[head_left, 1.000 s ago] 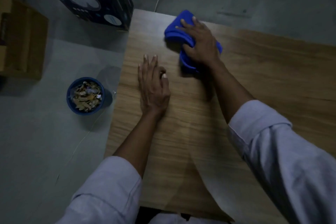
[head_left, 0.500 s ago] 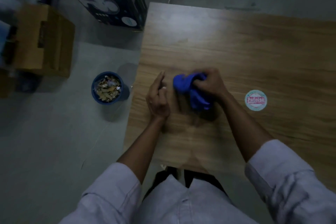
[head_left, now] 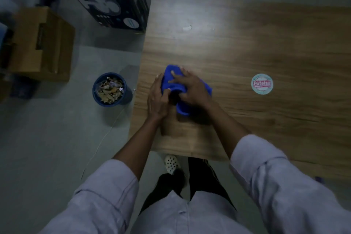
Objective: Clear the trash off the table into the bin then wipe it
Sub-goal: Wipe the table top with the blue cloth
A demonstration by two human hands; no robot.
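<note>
A: What takes up most of the view?

B: The wooden desk (head_left: 266, 47), cut off at the right edge, with a pale glare patch on its far left part. Its near left corner is partly hidden by the person's forearms and pale sleeves.

A: And on the floor?

B: A dark box (head_left: 112, 0) printed with a fan sits at the desk's far left corner, its top cropped. Left of that, a brown cardboard box (head_left: 41, 43), blurred. Nearer, beside the desk's left edge, the blue bin (head_left: 111, 89) stands full of scraps; what they are is too dim to tell.

A: The cloth?

B: The blue cloth (head_left: 171, 80) lies bunched on the desk near its left edge, mostly covered. The right hand (head_left: 191, 89) presses on top, fingers (head_left: 177, 77) spread over it. The left hand (head_left: 157, 99) cups its left side, fingers curled against the fabric.

A: Anything smaller?

B: A round sticker (head_left: 262, 84) well right of the hands, lettering only half legible, and a tiny pale speck (head_left: 187, 28) in the glare.
</note>
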